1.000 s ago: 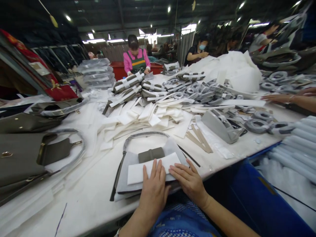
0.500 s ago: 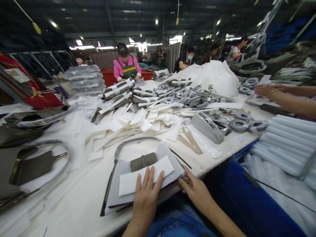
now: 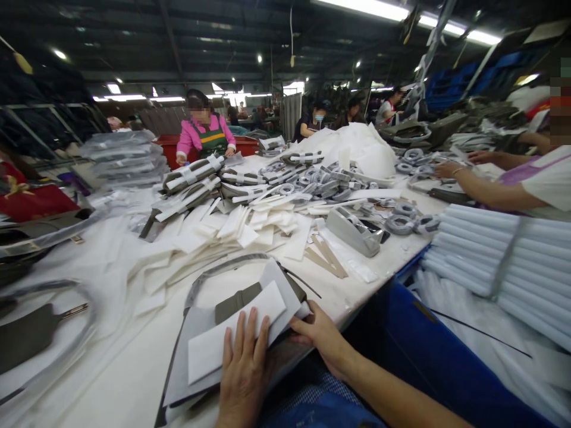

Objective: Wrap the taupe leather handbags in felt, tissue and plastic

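Bag sits at the near edge of the worktop, lower left bit cut off by the frame, and much of it's hidden under a grey sheet and a white strip. Left hand lies flat on the strip, covering part of it, fingers slightly spread, not gripping anything. Right hand's touching the bag's right corner, some fingertips out of sight, so I can't say how tight that grip is.
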`<state>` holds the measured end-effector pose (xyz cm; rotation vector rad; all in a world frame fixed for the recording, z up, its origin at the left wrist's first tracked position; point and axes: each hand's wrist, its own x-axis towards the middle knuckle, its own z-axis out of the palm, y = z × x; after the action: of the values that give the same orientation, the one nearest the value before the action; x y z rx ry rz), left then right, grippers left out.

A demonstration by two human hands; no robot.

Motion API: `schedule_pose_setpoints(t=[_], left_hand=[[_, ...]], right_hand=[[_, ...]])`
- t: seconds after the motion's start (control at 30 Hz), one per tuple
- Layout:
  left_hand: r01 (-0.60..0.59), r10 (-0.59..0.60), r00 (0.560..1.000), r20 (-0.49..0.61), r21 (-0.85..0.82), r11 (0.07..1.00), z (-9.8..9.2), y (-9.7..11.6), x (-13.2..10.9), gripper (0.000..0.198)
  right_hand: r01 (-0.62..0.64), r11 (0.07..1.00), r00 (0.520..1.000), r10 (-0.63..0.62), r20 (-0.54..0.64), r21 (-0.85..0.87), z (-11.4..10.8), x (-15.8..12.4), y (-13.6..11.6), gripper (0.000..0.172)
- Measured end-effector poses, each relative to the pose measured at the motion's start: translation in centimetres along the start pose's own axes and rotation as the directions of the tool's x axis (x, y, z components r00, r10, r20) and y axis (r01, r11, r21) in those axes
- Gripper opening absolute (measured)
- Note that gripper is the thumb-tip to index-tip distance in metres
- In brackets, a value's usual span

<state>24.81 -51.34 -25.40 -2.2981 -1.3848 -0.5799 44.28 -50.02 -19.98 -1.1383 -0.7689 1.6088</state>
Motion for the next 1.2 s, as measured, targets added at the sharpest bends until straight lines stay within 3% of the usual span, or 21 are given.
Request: schedule_pose_setpoints(t=[0.13,0.23,0.3,0.33,0.37,0.4,0.47,0.53,0.67,0.8,0.93,1.1,1.2], left_hand=[[0.005,-0.005,1.000,-0.030,-0.018,1.000,0.2,-0.3,0.1,0.075],[0.000,-0.005,0.996,-0.086,-0.060,0.998,0.1,-0.8,0.3,0.066],[-0.003,-0.005,0.995,-0.101,-0.081,0.997,-0.1,-1.3,0.4,0.062],[-0.005,-0.005,0.994,-0.108,-0.086,0.996,-0.2,-1.5,0.4,0.062],[-0.006,-0.004,0.993,-0.114,-0.091,0.996,-0.4,-1.8,0.4,0.063],[-0.004,-0.009,0.992,-0.127,-0.100,0.995,-0.6,-2.1,0.4,0.063],[0.009,-0.030,0.987,-0.160,-0.132,0.991,-1.0,-2.8,0.5,0.063],[0.033,-0.063,0.981,-0.181,-0.166,0.986,-1.4,-3.3,0.7,0.063],[0.066,-0.107,0.972,-0.208,-0.197,0.978,-1.8,-3.9,1.2,0.066],[0.049,-0.087,0.975,-0.204,-0.183,0.982,-1.6,-3.8,1.3,0.065],[0.053,-0.085,0.978,-0.191,-0.167,0.984,-1.3,-3.7,1.1,0.064],[0.077,-0.104,0.981,-0.162,-0.164,0.983,-1.5,-3.7,0.9,0.065],[0.094,-0.119,0.983,-0.140,-0.168,0.981,-1.6,-3.5,1.0,0.065]], right_hand=[[0.026,0.998,0.999,-0.024,0.036,-0.053,-0.2,0.4,-0.1,0.057],[0.048,0.964,0.984,0.001,0.181,-0.263,-2.8,1.2,-1.1,0.056],[0.180,0.816,0.960,-0.023,0.280,-0.549,-6.1,2.2,-2.7,0.045],[0.277,0.670,0.949,-0.078,0.306,-0.689,-8.1,3.0,-3.8,0.043],[0.355,0.454,0.934,-0.214,0.287,-0.817,-10.2,3.8,-5.0,0.044],[0.347,0.352,0.920,-0.306,0.243,-0.869,-12.4,4.8,-6.1,0.040],[0.294,0.232,0.882,-0.440,0.170,-0.927,-16.5,6.9,-7.9,0.032],[0.250,0.161,0.861,-0.489,0.143,-0.955,-19.6,8.9,-8.9,0.030],[0.200,0.053,0.857,-0.493,0.148,-0.978,-22.8,11.7,-8.4,0.028],[0.151,-0.008,0.847,-0.515,0.134,-0.988,-23.4,12.5,-8.3,0.026],[0.148,-0.042,0.824,-0.547,0.146,-0.988,-22.0,11.8,-9.6,0.028],[0.275,-0.054,0.816,-0.514,0.263,-0.960,-16.4,6.9,-8.4,0.028],[0.408,0.013,0.855,-0.356,0.377,-0.913,-12.3,2.2,-6.3,0.028]])
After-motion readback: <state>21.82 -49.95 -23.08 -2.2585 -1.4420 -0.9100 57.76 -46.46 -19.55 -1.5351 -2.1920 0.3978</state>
